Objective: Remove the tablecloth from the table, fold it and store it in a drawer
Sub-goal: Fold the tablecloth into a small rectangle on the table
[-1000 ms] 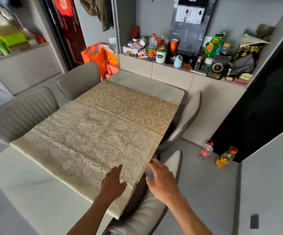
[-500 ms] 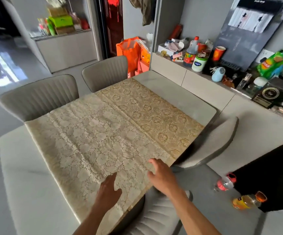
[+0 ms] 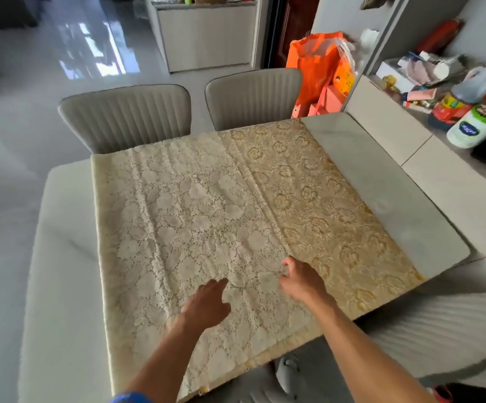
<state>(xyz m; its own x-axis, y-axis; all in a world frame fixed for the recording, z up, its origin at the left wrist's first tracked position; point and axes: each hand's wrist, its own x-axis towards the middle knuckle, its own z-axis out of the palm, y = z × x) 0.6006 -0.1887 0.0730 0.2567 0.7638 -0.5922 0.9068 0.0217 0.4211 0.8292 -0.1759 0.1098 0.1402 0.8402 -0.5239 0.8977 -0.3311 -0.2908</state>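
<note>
A cream lace tablecloth lies folded over on the pale table, its pale underside up on the left and a golden floral strip showing on the right. My left hand rests flat on the cloth near the front edge, fingers spread. Just right of it, my right hand has its fingers curled at the edge of the folded-over layer, where pale meets golden. Whether it pinches the cloth is unclear. No drawer is visible.
Two grey ribbed chairs stand at the far side, another chair at the right near me. A sideboard on the right carries bottles and clutter. An orange bag sits behind the table.
The view has swung left and closer over the table. Both hands moved from the cloth's right front edge further onto the cloth; the right hand now curls at the fold line.
</note>
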